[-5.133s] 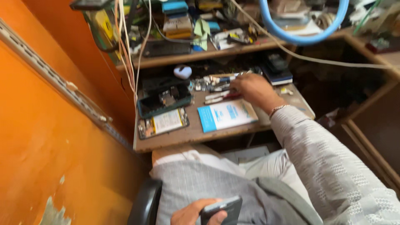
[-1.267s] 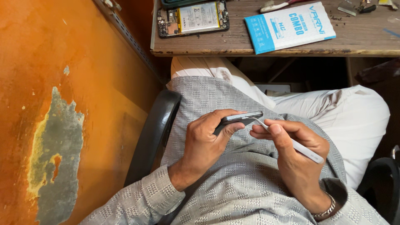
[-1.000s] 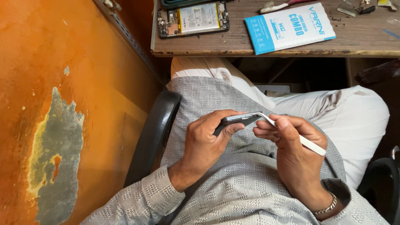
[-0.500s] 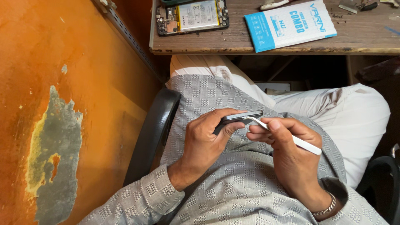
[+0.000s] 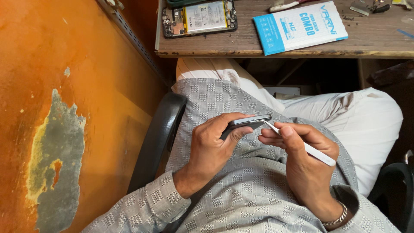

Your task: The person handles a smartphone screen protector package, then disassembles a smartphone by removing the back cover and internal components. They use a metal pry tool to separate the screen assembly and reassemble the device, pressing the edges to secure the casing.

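Lying level, long axis left to right, a phone [image 5: 246,123] is gripped by the left hand [image 5: 211,149]; a white tool [image 5: 302,144], pinched by the right hand [image 5: 302,164], touches its right end.

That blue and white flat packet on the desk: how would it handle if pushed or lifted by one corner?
The blue and white packet lies flat and thin on the wooden desk, so it would probably slide rather than roll or tip. It looks like light card, so likely to flex if lifted by a corner. Its glossy face may be slippery.
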